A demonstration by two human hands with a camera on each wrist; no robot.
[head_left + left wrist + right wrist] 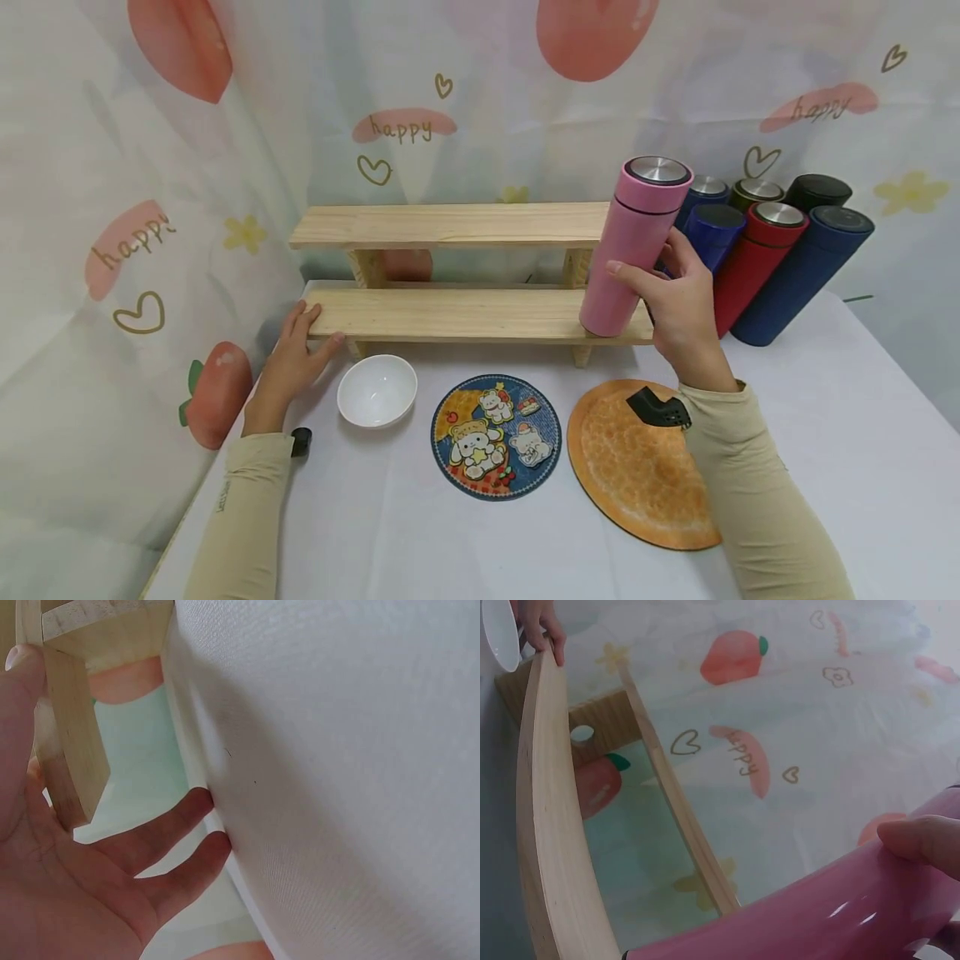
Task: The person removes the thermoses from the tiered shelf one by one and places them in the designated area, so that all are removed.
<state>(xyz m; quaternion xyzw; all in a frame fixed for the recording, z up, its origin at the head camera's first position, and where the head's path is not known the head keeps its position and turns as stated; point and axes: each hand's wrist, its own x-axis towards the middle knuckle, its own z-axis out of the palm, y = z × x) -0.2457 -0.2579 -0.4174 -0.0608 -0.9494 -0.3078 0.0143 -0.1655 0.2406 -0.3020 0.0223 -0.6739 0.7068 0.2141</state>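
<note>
A pink thermos bottle [632, 250] with a steel-topped lid leans slightly at the right end of a two-tier wooden shelf [472, 312]. My right hand [678, 304] grips its middle, thumb across the near side. The bottle's base overlaps the lower board; whether it touches the wood I cannot tell. At the shelf's left end, my left hand [294, 358] holds the lower board's corner, thumb against the front edge. Lower fingers [187, 877] of that hand reach the white tablecloth in the left wrist view. Part of the pink thermos bottle [817, 900] crosses the right wrist view.
Several bottles, among them a red bottle [761, 267] and a dark blue bottle [806, 275], stand behind the right hand. In front of the shelf are a white bowl [377, 392], a round cartoon mat [495, 437] and an orange-brown round mat [637, 467]. Printed cloth hangs behind.
</note>
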